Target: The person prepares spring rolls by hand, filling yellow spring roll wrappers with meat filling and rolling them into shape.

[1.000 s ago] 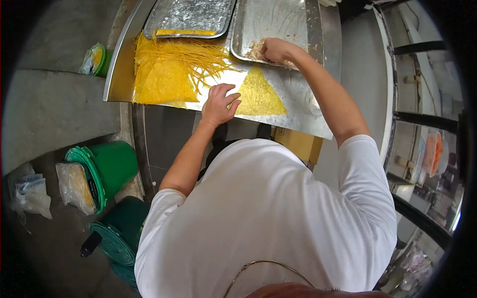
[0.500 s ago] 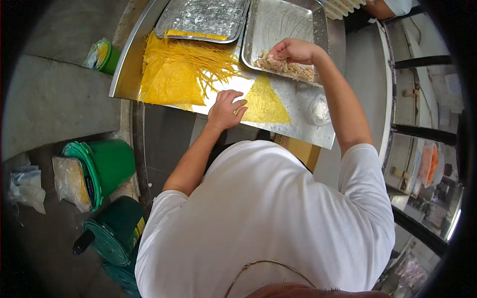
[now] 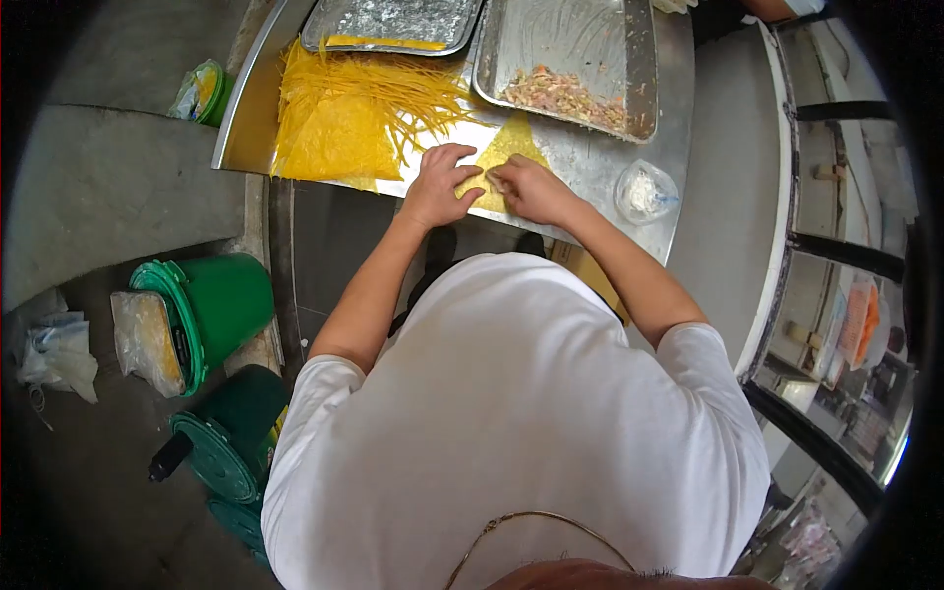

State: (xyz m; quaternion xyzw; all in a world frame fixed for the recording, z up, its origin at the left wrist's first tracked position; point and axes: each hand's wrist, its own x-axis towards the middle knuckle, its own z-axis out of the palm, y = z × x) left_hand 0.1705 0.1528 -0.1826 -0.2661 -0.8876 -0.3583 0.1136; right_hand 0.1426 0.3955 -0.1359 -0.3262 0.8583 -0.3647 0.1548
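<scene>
We are bringing our right hand [image 3: 531,189] back from the tray [image 3: 644,59] — it is curling, perhaps pinching something, beside our open left hand [image 3: 440,187] on the yellow wrapper [image 3: 511,147].

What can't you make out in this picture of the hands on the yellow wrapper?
- Head view: the lower part of the yellow wrapper is covered by the left hand and the right hand.
- Whether the right hand holds anything is hidden under its curled fingers.
- The small clear bag is too small and shiny to tell its contents.
- The foil-lined tray is cut off by the top edge.
</scene>
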